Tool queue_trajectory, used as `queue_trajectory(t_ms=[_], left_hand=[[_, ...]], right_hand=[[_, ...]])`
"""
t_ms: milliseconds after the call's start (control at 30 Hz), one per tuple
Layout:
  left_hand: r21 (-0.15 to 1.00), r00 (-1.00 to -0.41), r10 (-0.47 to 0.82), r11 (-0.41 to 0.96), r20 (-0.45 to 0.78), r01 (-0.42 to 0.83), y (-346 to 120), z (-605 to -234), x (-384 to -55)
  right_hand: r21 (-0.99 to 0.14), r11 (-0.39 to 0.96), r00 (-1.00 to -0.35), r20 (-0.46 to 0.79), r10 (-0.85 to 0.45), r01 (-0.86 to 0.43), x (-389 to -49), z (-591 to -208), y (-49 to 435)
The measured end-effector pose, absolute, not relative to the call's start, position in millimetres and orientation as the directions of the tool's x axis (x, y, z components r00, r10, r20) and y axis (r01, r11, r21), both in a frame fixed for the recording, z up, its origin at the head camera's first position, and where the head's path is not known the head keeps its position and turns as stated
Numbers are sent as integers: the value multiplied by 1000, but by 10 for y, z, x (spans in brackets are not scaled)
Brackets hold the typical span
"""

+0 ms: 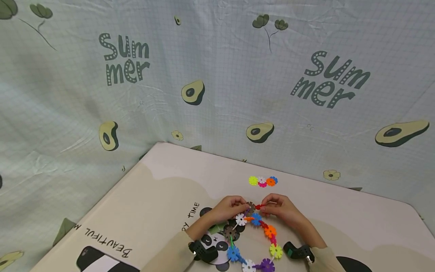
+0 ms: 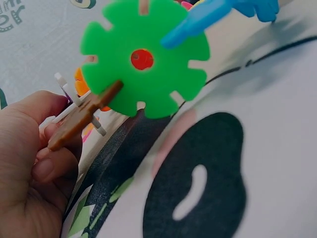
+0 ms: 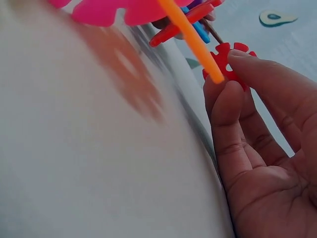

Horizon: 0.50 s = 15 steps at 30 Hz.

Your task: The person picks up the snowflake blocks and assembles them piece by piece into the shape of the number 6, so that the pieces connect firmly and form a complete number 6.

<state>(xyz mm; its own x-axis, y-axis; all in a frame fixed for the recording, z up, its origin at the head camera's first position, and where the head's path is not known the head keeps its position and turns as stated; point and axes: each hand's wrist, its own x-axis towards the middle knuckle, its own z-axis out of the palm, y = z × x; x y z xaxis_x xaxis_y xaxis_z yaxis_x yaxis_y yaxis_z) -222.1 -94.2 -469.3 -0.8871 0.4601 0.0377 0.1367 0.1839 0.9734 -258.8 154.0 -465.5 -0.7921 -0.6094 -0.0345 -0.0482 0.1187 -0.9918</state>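
Notched plastic discs of many colours, slotted into one another, form a ring between the two forearms. At its top, my left hand (image 1: 232, 207) pinches a brown notched disc (image 1: 250, 206). My right hand (image 1: 280, 207) holds a red notched disc (image 3: 239, 55) between thumb and fingers, edge-on to the brown one in the head view. Below them the ring runs through a white disc (image 1: 241, 219), an orange disc (image 1: 270, 231), a yellow disc (image 1: 276, 251) and a purple disc (image 1: 267, 265). A green disc (image 2: 163, 84) fills much of the left wrist view, hiding part of the work behind it.
Several loose discs, among them a yellow-green disc (image 1: 253, 180), lie together beyond the hands. The pale table mat (image 1: 176, 162) bears panda prints and lettering. A printed curtain (image 1: 217, 68) hangs behind the table's back edge.
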Motion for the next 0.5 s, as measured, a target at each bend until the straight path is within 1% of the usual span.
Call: queue_trajectory(t_ms=[167,333,500], left_hand=[[974,-887,460,179,41,138,-941,-4710,-2229],[977,-890,455,171,38,129,-930,-4719,-2230],[976,-889,457,175,35,129,-928,-4722,-2230]], right_hand=[[-994,96,-782,-26,-623,-43,-2590,-4658,1530],[-995,90,-798,-22,-602,-41,-2583,-4665,1537],[-996,78,-789,-12,-614,-45,-2583,-4677,1536]])
